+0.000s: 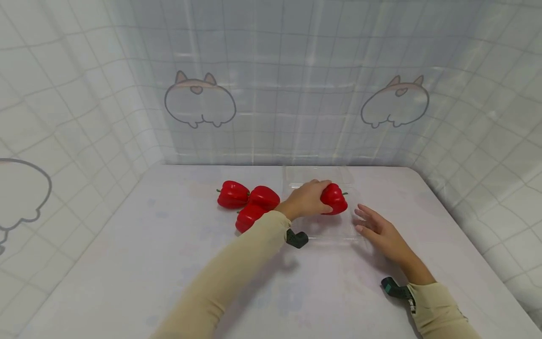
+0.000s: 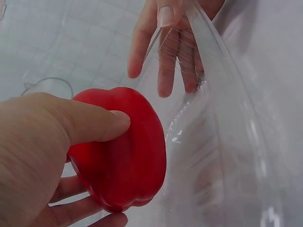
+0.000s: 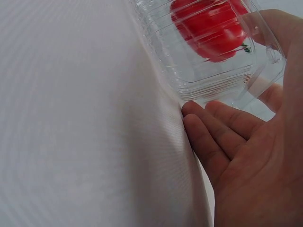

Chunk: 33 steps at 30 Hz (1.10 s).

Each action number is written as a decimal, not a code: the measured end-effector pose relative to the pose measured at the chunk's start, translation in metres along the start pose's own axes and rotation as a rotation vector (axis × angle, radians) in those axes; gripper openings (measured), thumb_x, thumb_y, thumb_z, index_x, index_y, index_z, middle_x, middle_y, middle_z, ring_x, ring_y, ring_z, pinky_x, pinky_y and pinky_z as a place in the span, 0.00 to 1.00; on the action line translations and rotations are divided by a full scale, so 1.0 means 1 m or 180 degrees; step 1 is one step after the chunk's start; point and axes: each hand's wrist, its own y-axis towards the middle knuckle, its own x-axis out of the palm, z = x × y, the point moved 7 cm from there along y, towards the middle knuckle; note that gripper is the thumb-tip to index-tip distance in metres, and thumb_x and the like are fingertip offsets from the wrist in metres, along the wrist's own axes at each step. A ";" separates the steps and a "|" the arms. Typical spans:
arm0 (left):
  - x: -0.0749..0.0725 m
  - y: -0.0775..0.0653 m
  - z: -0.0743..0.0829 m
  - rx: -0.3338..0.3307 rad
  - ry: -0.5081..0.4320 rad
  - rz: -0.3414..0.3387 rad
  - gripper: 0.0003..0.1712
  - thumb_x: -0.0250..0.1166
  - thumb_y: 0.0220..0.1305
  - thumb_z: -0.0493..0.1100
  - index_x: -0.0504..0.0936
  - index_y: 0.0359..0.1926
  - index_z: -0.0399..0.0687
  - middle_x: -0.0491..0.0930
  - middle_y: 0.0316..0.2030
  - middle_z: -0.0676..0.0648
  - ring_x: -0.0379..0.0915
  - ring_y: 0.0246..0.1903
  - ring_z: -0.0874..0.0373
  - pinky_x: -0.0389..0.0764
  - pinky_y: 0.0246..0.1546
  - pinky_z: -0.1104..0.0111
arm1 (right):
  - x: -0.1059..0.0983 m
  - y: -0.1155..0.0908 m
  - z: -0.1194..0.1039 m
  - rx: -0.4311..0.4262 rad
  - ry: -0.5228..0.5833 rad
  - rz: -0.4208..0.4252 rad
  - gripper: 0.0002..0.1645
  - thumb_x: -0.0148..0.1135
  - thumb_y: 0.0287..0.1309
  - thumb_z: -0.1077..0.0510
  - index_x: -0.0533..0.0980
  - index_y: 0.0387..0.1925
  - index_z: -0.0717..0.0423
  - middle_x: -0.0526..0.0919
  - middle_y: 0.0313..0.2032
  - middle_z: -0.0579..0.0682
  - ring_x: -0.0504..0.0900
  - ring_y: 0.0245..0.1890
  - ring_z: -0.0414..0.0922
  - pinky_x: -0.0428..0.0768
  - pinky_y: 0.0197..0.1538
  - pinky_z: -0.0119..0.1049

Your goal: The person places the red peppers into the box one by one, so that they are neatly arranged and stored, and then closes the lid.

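Nearest, the right hand [image 1: 383, 238] has fingers loosely spread beside a clear, rectangular plastic box [image 1: 332, 238], contact impossible to tell; now the left hand [image 1: 308, 197] pinches a glossy red bell pepper [image 1: 334, 200] above the box floor, and it's best lowered gently, I'd say, clear of the walls; the right wrist view catches ribbing [image 3: 213, 90] the head view misses

Pale, mottled worktop [image 1: 127, 263] stretching out before me, three red peppers [image 1: 264, 197] lying bunched together, a clear plastic box [image 1: 336, 230] sitting to their right, its lid [image 1: 319, 174] lying open toward the far edge
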 end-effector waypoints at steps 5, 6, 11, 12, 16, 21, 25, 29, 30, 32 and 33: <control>0.005 0.003 0.003 -0.0015 0.0040 0.0004 0.44 0.73 0.59 0.52 0.66 0.73 0.55 0.74 0.59 0.49 0.71 0.56 0.55 0.82 0.49 0.59 | 0.001 0.000 -0.001 -0.0015 0.0015 -0.0006 0.41 0.58 0.72 0.50 0.52 0.79 0.47 0.63 0.72 0.60 0.71 0.67 0.60 0.73 0.59 0.57; 0.006 0.004 0.003 -0.0022 0.0039 0.0007 0.44 0.73 0.58 0.52 0.66 0.73 0.56 0.74 0.60 0.49 0.71 0.56 0.55 0.82 0.49 0.59 | 0.001 0.000 -0.001 -0.0015 0.0020 -0.0003 0.41 0.58 0.72 0.50 0.52 0.79 0.46 0.63 0.72 0.60 0.71 0.67 0.60 0.73 0.59 0.57; 0.010 0.006 0.006 -0.0055 0.0051 0.0020 0.44 0.74 0.58 0.52 0.66 0.73 0.56 0.73 0.61 0.48 0.71 0.57 0.54 0.82 0.50 0.58 | 0.001 0.000 -0.001 0.0003 0.0046 0.0007 0.42 0.58 0.71 0.51 0.52 0.79 0.45 0.64 0.72 0.60 0.70 0.67 0.60 0.73 0.60 0.57; 0.010 0.006 0.006 -0.0059 0.0052 0.0027 0.44 0.74 0.58 0.52 0.66 0.73 0.56 0.73 0.61 0.48 0.71 0.57 0.54 0.82 0.50 0.58 | 0.001 0.000 -0.001 0.0011 0.0055 0.0006 0.42 0.58 0.71 0.51 0.52 0.79 0.45 0.64 0.72 0.60 0.70 0.67 0.60 0.73 0.60 0.57; 0.012 0.009 0.007 -0.0062 0.0041 0.0046 0.44 0.74 0.57 0.52 0.67 0.72 0.57 0.72 0.60 0.49 0.71 0.56 0.55 0.82 0.49 0.58 | 0.001 0.001 0.000 0.0039 0.0077 0.0007 0.42 0.59 0.71 0.51 0.52 0.79 0.44 0.64 0.72 0.60 0.70 0.67 0.59 0.73 0.60 0.57; 0.015 0.013 0.007 -0.0067 0.0051 0.0047 0.43 0.75 0.56 0.53 0.68 0.72 0.57 0.72 0.59 0.49 0.71 0.55 0.55 0.82 0.48 0.59 | 0.001 0.000 -0.001 0.0040 0.0093 0.0000 0.42 0.59 0.71 0.51 0.52 0.79 0.44 0.64 0.72 0.60 0.70 0.67 0.59 0.73 0.60 0.57; 0.017 0.015 0.008 -0.0072 0.0115 0.0076 0.42 0.74 0.57 0.55 0.69 0.71 0.57 0.72 0.58 0.49 0.72 0.54 0.55 0.82 0.49 0.58 | 0.001 0.000 0.000 0.0029 0.0093 -0.0015 0.42 0.59 0.71 0.51 0.52 0.79 0.46 0.64 0.72 0.60 0.70 0.67 0.59 0.73 0.60 0.57; 0.019 0.014 0.010 -0.0073 0.0150 0.0109 0.42 0.73 0.57 0.56 0.69 0.72 0.58 0.71 0.56 0.49 0.73 0.53 0.56 0.81 0.49 0.59 | 0.000 -0.001 0.000 -0.0020 0.0079 -0.0012 0.41 0.58 0.71 0.50 0.52 0.79 0.47 0.63 0.72 0.60 0.69 0.68 0.59 0.72 0.61 0.54; 0.019 0.014 0.009 -0.0078 0.0155 0.0103 0.42 0.73 0.58 0.56 0.68 0.72 0.58 0.71 0.56 0.50 0.73 0.53 0.56 0.81 0.49 0.59 | -0.001 -0.001 0.000 -0.0030 0.0071 -0.0013 0.41 0.58 0.71 0.50 0.52 0.79 0.46 0.63 0.73 0.60 0.69 0.68 0.59 0.72 0.61 0.53; 0.021 0.013 0.009 -0.0093 0.0169 0.0081 0.42 0.73 0.58 0.56 0.68 0.72 0.58 0.71 0.56 0.50 0.73 0.53 0.56 0.81 0.49 0.59 | -0.001 -0.001 0.000 -0.0046 0.0062 -0.0020 0.41 0.58 0.72 0.50 0.52 0.79 0.46 0.63 0.73 0.60 0.69 0.68 0.59 0.73 0.61 0.48; 0.021 0.013 0.009 -0.0105 0.0172 0.0070 0.42 0.73 0.58 0.56 0.68 0.72 0.58 0.71 0.56 0.50 0.72 0.53 0.56 0.81 0.49 0.59 | -0.001 -0.001 0.000 -0.0049 0.0063 -0.0025 0.41 0.58 0.72 0.50 0.52 0.79 0.46 0.62 0.73 0.60 0.70 0.67 0.59 0.73 0.61 0.45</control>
